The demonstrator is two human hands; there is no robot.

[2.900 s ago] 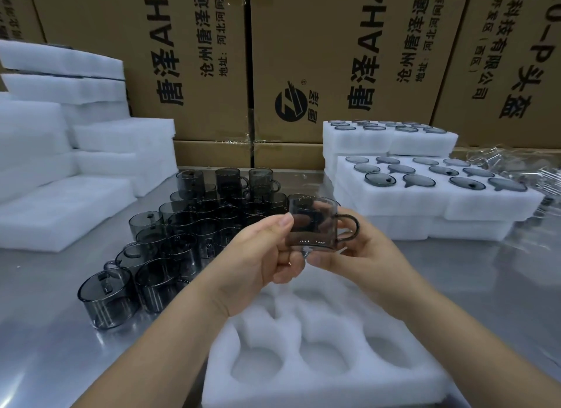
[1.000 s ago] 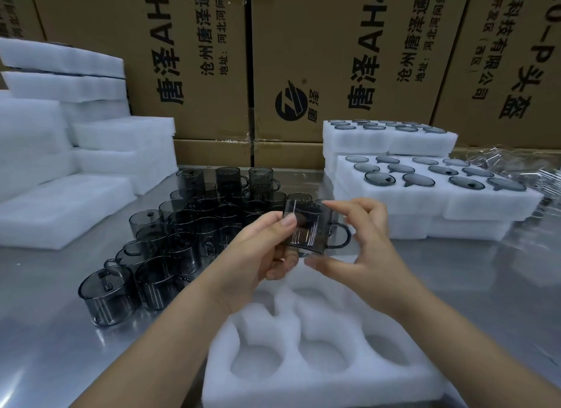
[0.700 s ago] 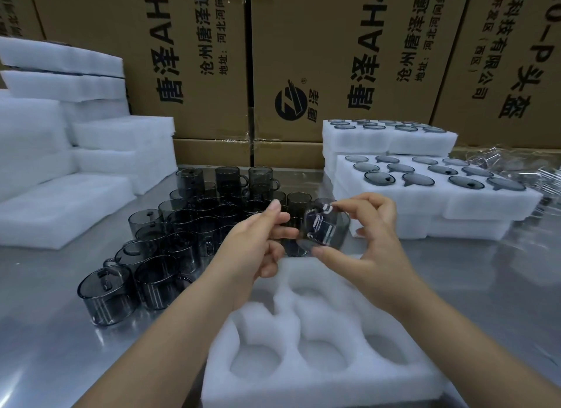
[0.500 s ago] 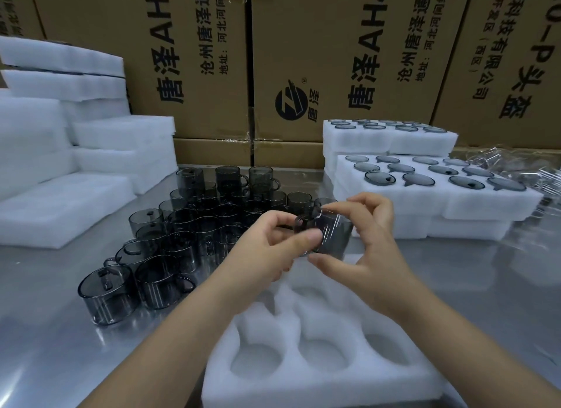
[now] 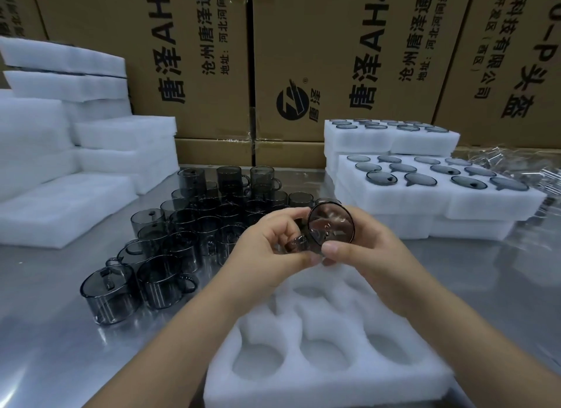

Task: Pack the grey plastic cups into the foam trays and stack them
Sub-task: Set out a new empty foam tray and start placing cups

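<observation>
Both hands hold one smoky grey plastic cup [image 5: 331,225] above an empty white foam tray [image 5: 328,374]. The cup is tipped so its round base faces me, its handle pointing down-left. My left hand [image 5: 270,252] pinches the handle side and my right hand [image 5: 364,246] grips the body from the right, thumb under the rim. The tray's round pockets hold nothing that I can see. Several loose grey cups [image 5: 188,231] stand upside down in a cluster on the steel table, left of my hands.
Filled foam trays [image 5: 437,201] are stacked at the right, a second stack [image 5: 391,140] behind them. Blank foam trays [image 5: 69,140] are piled at the left. Brown cartons [image 5: 334,58] wall off the back. Clear plastic wrap [image 5: 522,167] lies far right.
The cup has been turned in my hands from upright with its handle to the right to tipped over, base toward me and handle down-left. Both hands have stayed above the empty tray.
</observation>
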